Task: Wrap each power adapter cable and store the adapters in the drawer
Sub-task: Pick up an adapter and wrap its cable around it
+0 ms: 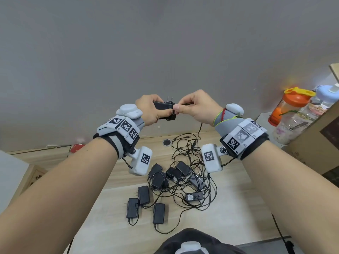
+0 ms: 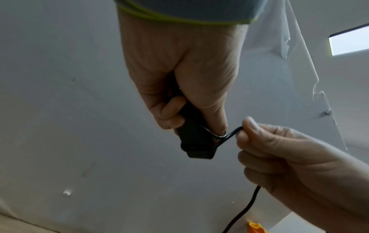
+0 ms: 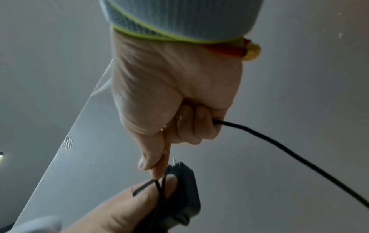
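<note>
Low in the frame, a pile of adapters (image 1: 176,182) is lying tangled on the table (image 1: 229,208). Above it at center, the left hand (image 1: 150,110) is gripping an adapter (image 1: 163,109) while the right hand (image 1: 198,109) is pinching its cable (image 1: 200,128), fingers curled.

left hand (image 1: 149,110): raised, fingers curled, gripping | right hand (image 1: 197,109): raised, pinching
</note>
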`<action>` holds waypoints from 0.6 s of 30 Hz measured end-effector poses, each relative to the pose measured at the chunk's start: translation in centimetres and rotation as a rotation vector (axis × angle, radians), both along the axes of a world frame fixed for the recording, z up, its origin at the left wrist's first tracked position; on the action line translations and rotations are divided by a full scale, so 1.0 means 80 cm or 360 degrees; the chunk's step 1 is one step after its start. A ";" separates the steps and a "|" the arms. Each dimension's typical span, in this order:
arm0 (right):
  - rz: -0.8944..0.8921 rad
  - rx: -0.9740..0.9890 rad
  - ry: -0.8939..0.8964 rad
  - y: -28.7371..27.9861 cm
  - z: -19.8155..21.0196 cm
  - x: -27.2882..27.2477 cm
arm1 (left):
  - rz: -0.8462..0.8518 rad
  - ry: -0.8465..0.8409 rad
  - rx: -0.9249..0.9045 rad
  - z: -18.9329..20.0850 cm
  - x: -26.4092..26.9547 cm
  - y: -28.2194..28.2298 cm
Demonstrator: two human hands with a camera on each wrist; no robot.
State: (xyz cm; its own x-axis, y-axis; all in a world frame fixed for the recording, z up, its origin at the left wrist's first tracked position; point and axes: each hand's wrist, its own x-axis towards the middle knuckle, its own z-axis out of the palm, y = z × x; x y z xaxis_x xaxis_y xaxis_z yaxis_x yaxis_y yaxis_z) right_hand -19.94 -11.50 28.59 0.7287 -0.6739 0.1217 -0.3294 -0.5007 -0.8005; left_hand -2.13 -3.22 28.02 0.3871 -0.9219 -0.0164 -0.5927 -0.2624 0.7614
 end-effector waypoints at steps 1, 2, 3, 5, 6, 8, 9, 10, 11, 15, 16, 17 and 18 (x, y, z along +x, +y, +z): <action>-0.0007 0.0025 -0.0034 -0.002 0.002 -0.001 | -0.0019 -0.0059 0.0026 -0.001 -0.001 0.002; -0.0018 0.0042 -0.0054 -0.004 0.004 -0.002 | -0.0043 -0.0102 0.0051 -0.002 -0.002 0.003; -0.0037 0.0049 -0.0067 -0.006 0.006 -0.003 | -0.0077 -0.0122 0.0078 -0.002 -0.004 0.004; -0.0097 0.0037 -0.0097 -0.010 0.008 -0.005 | -0.0171 -0.0084 0.0110 -0.002 -0.009 0.007; -0.0126 0.0034 -0.0123 -0.013 0.008 -0.006 | -0.0220 -0.0038 0.0110 -0.001 -0.012 0.008; -0.0176 0.0051 -0.0175 -0.017 0.006 -0.008 | -0.0293 0.0067 0.0088 0.000 -0.016 0.008; -0.0201 0.0075 -0.0194 -0.019 0.004 -0.010 | -0.0315 0.0104 0.0074 0.001 -0.018 0.008; -0.0220 0.0103 -0.0213 -0.020 0.002 -0.011 | -0.0330 0.0132 0.0067 0.003 -0.019 0.008; -0.0236 0.0120 -0.0227 -0.020 -0.001 -0.013 | -0.0344 0.0154 0.0066 0.004 -0.021 0.008; -0.0220 0.0167 -0.0271 -0.020 -0.016 -0.013 | -0.0424 0.0286 0.0027 0.011 -0.031 0.008; -0.0203 0.0185 -0.0283 -0.018 -0.019 -0.012 | -0.0432 0.0321 0.0006 0.013 -0.033 0.008; -0.0193 0.0199 -0.0289 -0.016 -0.022 -0.011 | -0.0428 0.0359 -0.0017 0.014 -0.035 0.007; -0.0180 0.0216 -0.0297 -0.013 -0.024 -0.010 | -0.0407 0.0408 -0.0042 0.014 -0.036 0.006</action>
